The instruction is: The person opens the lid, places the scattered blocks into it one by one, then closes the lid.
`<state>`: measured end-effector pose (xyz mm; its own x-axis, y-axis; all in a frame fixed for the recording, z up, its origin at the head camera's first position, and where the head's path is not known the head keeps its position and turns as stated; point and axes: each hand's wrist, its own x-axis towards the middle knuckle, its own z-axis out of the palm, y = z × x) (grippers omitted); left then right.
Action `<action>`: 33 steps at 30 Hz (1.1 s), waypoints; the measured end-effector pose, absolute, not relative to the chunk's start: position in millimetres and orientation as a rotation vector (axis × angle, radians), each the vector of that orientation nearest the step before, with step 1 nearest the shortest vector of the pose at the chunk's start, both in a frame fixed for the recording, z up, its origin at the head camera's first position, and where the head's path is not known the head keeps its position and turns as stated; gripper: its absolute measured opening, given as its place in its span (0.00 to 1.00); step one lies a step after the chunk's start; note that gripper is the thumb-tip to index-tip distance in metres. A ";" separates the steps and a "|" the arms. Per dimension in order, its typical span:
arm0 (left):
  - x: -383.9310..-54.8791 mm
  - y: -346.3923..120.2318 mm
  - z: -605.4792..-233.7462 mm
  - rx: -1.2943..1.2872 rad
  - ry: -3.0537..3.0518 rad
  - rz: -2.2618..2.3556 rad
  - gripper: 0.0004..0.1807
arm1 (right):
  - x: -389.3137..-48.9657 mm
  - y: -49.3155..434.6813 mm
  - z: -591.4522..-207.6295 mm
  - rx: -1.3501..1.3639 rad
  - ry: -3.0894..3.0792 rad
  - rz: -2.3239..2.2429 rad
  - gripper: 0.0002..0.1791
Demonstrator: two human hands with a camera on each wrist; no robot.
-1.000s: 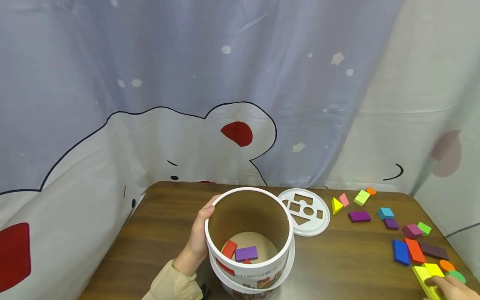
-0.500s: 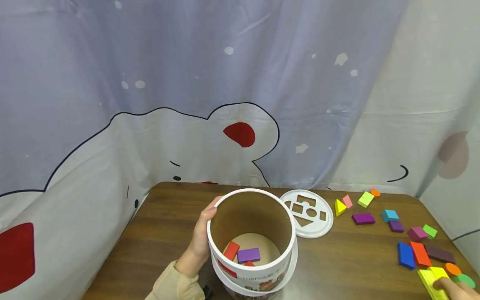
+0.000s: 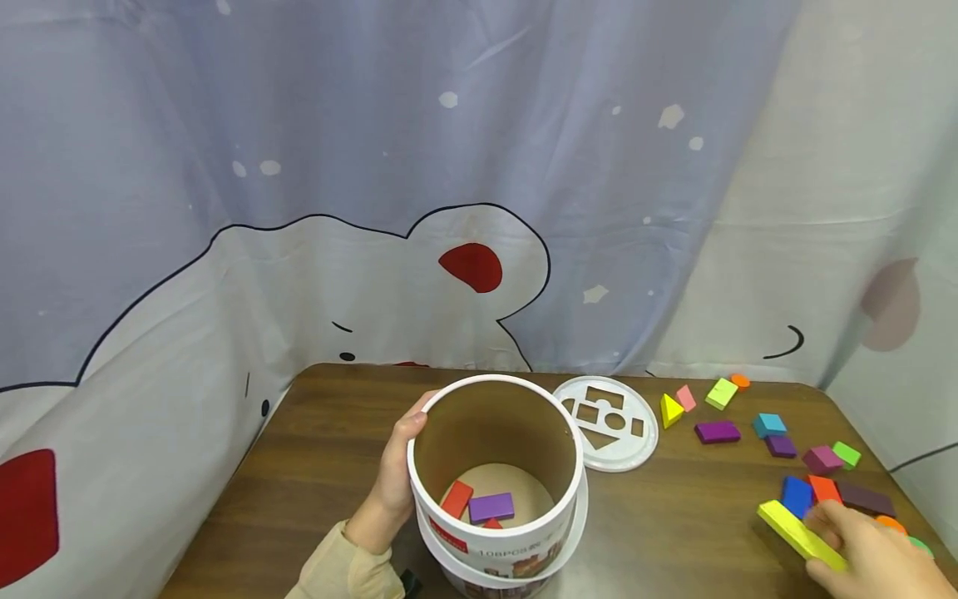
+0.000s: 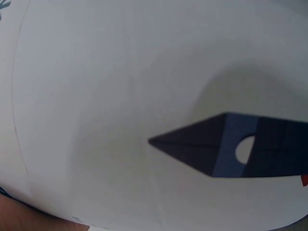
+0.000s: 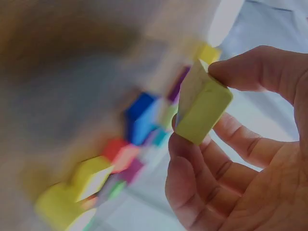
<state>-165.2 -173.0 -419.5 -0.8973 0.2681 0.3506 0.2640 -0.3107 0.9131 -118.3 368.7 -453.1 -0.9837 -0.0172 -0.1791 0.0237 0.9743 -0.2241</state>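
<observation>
A white bucket (image 3: 516, 549) with printed sides stands at the front middle of the table. My left hand (image 3: 400, 466) grips its left side, thumb at the rim; the other fingers are mostly hidden behind the wall. Inside lie a purple block (image 3: 491, 507) and red blocks (image 3: 457, 498). At the right, my right hand (image 3: 871, 545) pinches a long yellow block (image 3: 801, 537) between thumb and fingers, its near end facing the camera in the right wrist view. The left wrist view is filled by the bucket's pale wall (image 4: 106, 96), a dark pointed strap end before it.
Behind the bucket lies a white lid (image 3: 621, 449) with cut-out shapes. Loose blocks are spread along the table's right side, among them a blue block (image 5: 139, 118), a purple block (image 3: 717, 433) and a yellow triangular block (image 3: 671, 411). A printed curtain (image 3: 337, 125) hangs behind the table.
My right hand has picked up the long yellow block from among the blocks at the right and moved it leftward and up. The left hand and bucket have stayed put.
</observation>
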 end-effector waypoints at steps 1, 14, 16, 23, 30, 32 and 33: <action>-165.1 -173.1 -419.6 0.714 1.844 2.438 0.27 | -118.5 359.4 -447.4 -0.031 2.992 -0.359 0.25; -164.6 -171.8 -418.6 0.719 1.877 2.430 0.29 | -138.2 250.0 -394.7 -0.546 3.370 -0.847 0.25; -164.5 -172.1 -419.0 0.716 1.879 2.429 0.29 | -140.1 235.6 -386.4 -0.619 3.374 -0.976 0.25; -165.0 -172.8 -420.1 0.725 1.843 2.453 0.27 | -141.5 187.0 -351.7 -0.815 3.289 -1.353 0.25; -165.7 -172.7 -420.1 0.734 1.827 2.468 0.27 | -141.7 136.8 -322.8 -1.118 3.157 -1.460 0.24; -166.0 -172.5 -421.1 0.732 1.824 2.468 0.28 | -142.0 122.6 -318.4 -1.186 3.121 -1.446 0.23; -166.0 -172.2 -421.7 0.729 1.820 2.470 0.28 | -142.4 116.0 -316.8 -1.216 3.098 -1.438 0.22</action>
<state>-166.0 -172.2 -421.7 -0.8930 0.2573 0.3692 0.2764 -0.3337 0.9013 -142.4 116.0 -316.8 -0.6729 -0.3558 0.6485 -0.7250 0.4913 -0.4827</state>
